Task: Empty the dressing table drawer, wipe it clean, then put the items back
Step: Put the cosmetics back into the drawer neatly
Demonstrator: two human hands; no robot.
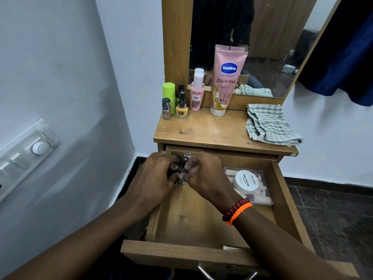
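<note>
The wooden drawer [193, 251] of the dressing table stands pulled out. Both hands reach into its far left corner. My left hand [155, 176] grips a small dark bottle with a round brownish cap [174, 167]. My right hand [203, 172] pinches another small nail polish bottle [183, 178]. One more little bottle [186, 156] stands behind them. At the drawer's right lies a clear box of pale tubes [262, 190] with a white round nail polish remover tub [247, 181] on top. A checked cloth [268, 122] lies on the tabletop [212, 128].
On the tabletop's back left stand a green container [169, 91], several nail polish bottles [181, 108], a pink bottle [196, 93] and a pink Vaseline tube [224, 81] against the mirror [252, 37]. A wall with a switch panel [26, 150] is at left; a dark curtain [343, 47] at right.
</note>
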